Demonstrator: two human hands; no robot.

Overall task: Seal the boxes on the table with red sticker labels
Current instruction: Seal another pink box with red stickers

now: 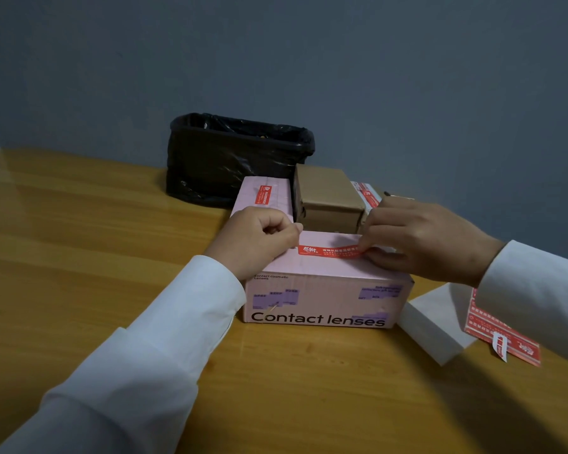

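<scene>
Pinching red sticker [330,251] across pink box [322,299] top, right hand [420,239].

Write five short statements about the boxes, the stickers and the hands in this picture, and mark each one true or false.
1. A red sticker lies on top of the front pink box. True.
2. The right hand is off the sticker. False: its fingers pinch the sticker's right end.
3. The rear pink box already carries a red sticker. True.
4. The brown box stands left of the rear pink box. False: it stands to its right.
5. The bin has a white liner. False: the liner is black.
</scene>
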